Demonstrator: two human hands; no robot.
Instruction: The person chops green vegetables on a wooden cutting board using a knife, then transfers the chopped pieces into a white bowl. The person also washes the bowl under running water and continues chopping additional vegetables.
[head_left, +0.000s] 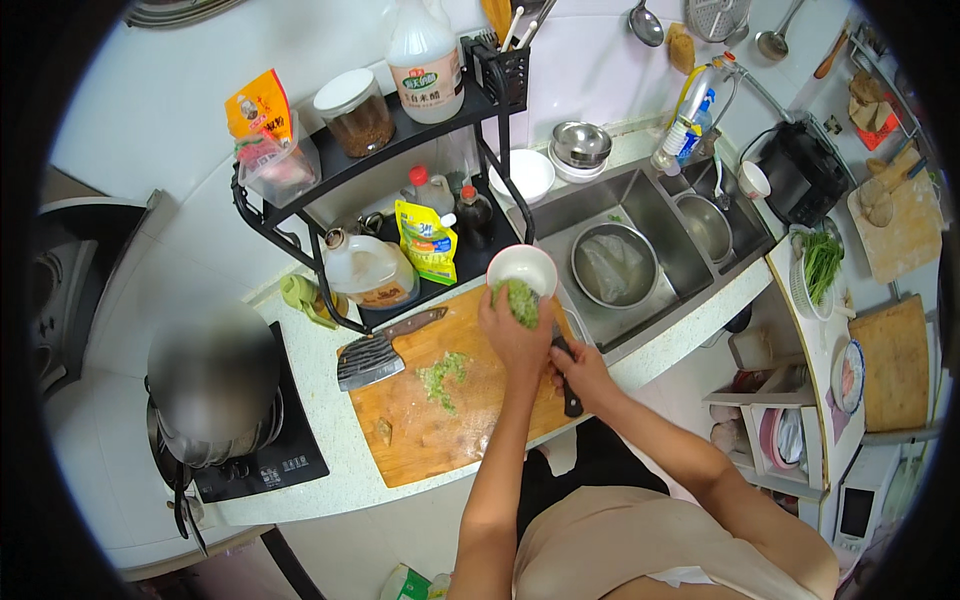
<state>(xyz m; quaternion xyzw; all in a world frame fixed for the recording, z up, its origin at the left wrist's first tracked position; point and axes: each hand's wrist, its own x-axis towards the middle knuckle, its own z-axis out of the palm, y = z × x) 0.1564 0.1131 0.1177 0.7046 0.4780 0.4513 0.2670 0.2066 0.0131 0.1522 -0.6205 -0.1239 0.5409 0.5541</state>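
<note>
My right hand grips the black handle of a knife, whose blade runs up behind the food by the bowl. Chopped pale green vegetable lies against the fingers of my left hand, at the near rim of a white bowl with a pink edge. The bowl stands at the far right corner of a wooden cutting board. More chopped green bits are scattered on the board. A cleaver with a wooden handle rests at the board's left corner, and a small brownish piece lies near its left edge.
Behind the board stands a black two-tier rack with bottles and jars. At right, a steel sink holds a metal bowl with water. A pot stands on the black cooktop at left. Green stalks fill a white basket further right.
</note>
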